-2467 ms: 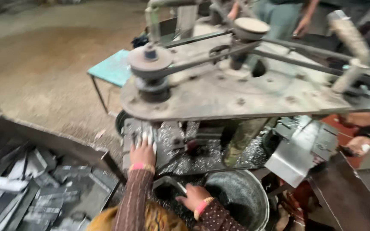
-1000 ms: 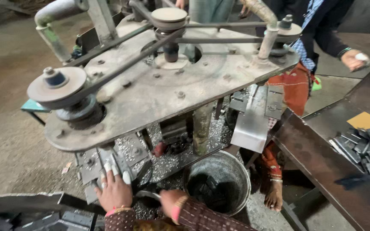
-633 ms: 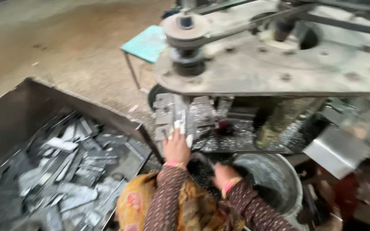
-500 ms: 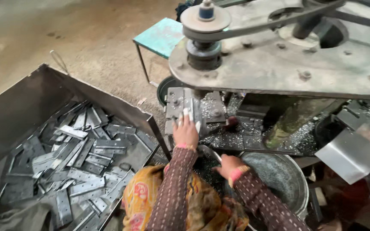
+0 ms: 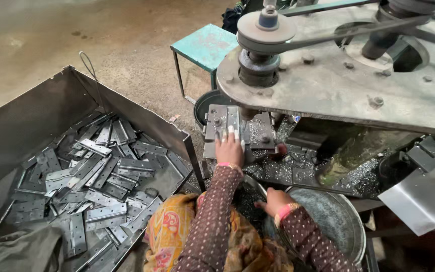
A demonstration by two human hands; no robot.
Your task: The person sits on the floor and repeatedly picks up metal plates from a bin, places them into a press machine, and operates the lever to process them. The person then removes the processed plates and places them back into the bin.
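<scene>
Steel, grey and dull, makes up the flat hinge plate [image 5: 233, 122] that lies on the machine's work bed [image 5: 278, 168] under the heavy top plate [image 5: 338, 95]. On it rests the left hand [image 5: 229, 148], fingers stretched forward and pressed flat, fingertips [image 5: 231, 132] wrapped in pale tape; its grip is wide and closed on nothing. How the plate sits against the clamp blocks [image 5: 262, 132] beside it is hard to make out, since the hand covers its near end and the top plate shades the far end. The right hand [image 5: 274, 200] hangs lower, at the rim of a round metal bucket [image 5: 338, 221], fingers curled loosely; whether that grip holds anything I cannot tell, as the palm faces away. Bright metal shavings [image 5: 298, 166] litter the bed around both hands. Dotted brown sleeves [image 5: 212, 216] and an orange patterned cloth [image 5: 169, 231] hide what lies just below the wrists. Above, a belt pulley [image 5: 267, 27] sits on the top plate, whose right end is cut off by the edge of the view. Left of the machine, an open sheet-metal bin [image 5: 36, 111] holds a loose heap of hinge plates [image 5: 96, 176]. Beyond, a teal stool [image 5: 205, 45] stands on the concrete floor [image 5: 76, 35].
</scene>
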